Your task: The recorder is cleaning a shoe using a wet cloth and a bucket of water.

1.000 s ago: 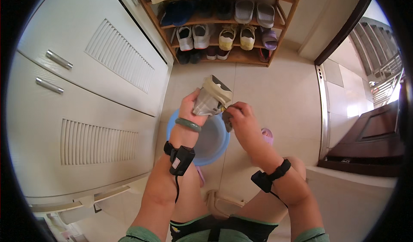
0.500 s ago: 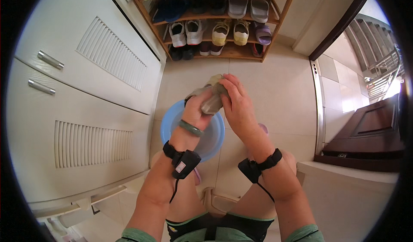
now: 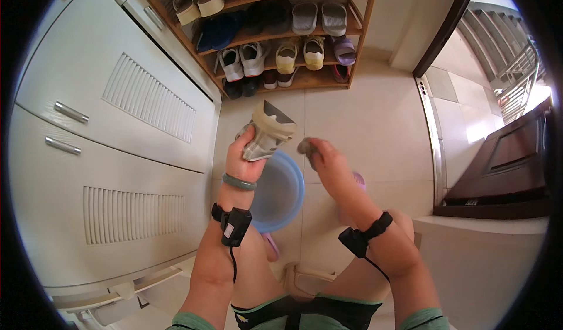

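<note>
My left hand [image 3: 241, 155] grips a beige and grey shoe [image 3: 267, 132] by its upper, holding it tilted above the far left rim of a blue basin [image 3: 298, 192]. Part of the sole, with a dark patch, faces up and away from me. To the right of the shoe, and apart from it, my right hand [image 3: 328, 157] pinches a crumpled grey cloth [image 3: 307, 148]. The basin sits on the floor between my left forearm and my right hand, and its inside looks pale blue.
A wooden shoe rack [image 3: 316, 81] with several pairs of shoes and slippers stands ahead. White louvred cabinet doors [image 3: 146, 154] line the left. On the right are a dark wooden door [image 3: 504, 166] and stairs [image 3: 498, 31]. Pink slippers [image 3: 270, 247] are near my legs.
My hands have parted: the right one has moved off the shoe with the cloth. My left hand has shifted left and turned the shoe so its sole shows.
</note>
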`<state>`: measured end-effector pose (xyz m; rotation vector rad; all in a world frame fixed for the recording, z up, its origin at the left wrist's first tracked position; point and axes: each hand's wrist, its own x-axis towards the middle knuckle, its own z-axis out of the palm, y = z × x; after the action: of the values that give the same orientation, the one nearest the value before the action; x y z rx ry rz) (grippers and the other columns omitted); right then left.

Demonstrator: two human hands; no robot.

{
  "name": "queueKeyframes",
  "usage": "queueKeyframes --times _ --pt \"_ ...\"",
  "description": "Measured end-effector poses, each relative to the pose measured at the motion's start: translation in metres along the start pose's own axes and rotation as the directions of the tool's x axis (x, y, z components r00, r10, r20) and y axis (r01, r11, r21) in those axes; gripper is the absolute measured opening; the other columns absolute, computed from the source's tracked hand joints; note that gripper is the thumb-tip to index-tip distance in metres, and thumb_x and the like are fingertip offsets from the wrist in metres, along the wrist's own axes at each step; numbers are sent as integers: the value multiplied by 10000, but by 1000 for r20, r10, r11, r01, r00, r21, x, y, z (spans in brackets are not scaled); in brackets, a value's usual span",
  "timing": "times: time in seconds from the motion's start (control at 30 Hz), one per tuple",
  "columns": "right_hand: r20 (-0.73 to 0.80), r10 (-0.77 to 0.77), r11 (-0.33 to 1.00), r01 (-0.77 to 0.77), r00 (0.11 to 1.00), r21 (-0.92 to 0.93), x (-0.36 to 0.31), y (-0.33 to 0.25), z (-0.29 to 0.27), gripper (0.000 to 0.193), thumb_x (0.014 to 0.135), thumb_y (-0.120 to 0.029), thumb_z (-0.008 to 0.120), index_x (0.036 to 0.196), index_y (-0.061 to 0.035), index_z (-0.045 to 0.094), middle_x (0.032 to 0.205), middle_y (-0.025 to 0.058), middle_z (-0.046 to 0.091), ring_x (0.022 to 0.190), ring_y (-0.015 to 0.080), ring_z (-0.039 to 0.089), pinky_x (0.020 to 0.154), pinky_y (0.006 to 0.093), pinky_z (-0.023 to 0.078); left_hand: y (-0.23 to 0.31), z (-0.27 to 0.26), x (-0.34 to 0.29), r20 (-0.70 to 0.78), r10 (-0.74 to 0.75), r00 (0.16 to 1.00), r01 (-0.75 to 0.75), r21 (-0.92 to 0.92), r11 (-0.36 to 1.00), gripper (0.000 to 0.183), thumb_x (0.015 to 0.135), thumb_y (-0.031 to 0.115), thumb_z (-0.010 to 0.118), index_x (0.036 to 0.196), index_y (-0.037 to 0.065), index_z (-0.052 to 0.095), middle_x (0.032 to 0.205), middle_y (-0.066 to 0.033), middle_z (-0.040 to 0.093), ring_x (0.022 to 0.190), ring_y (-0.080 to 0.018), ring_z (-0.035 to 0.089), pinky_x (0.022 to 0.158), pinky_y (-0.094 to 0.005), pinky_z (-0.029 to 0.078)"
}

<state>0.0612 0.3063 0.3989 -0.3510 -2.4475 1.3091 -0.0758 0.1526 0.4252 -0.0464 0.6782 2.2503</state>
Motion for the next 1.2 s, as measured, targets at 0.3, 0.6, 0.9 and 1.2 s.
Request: queueKeyframes --times 0.3,0.6,0.9,1.2 --pt "-202 -182 978 198 962 64 4 -36 -14 392 802 7 534 1186 -58 489 1239 181 479 1107 378 481 903 396 428 -20 7 1 -33 -77 996 82 195 977 307 899 161 499 1164 5 490 1109 -96 571 995 -227 572 858 -343 463" --pt "-231 -221 964 249 947 98 10 -28 2 271 832 -30 528 1101 -13 504 1239 187 471 1132 377 456 936 398 393 -30 19 -9 40 -97 994 64 503 862 300 869 82 519 1162 28 481 1090 -59 560 969 -166 565 825 -295 467" --pt "-131 201 952 -162 971 259 33 -18 0 243 892 -206 480 993 -9 580 961 212 603 902 378 563 784 400 449 -23 17 -24 121 -138 983 -35 862 505 414 829 75 550 1220 -1 435 1101 -59 546 978 -147 528 864 -286 429" --pt "-33 274 906 -246 961 344 42 0 2 276 877 -221 496 1023 -5 588 886 161 631 821 284 591 763 335 456 -22 17 -31 51 -251 967 145 698 701 408 850 64 538 1239 1 431 1105 -70 560 981 -165 556 855 -296 453"
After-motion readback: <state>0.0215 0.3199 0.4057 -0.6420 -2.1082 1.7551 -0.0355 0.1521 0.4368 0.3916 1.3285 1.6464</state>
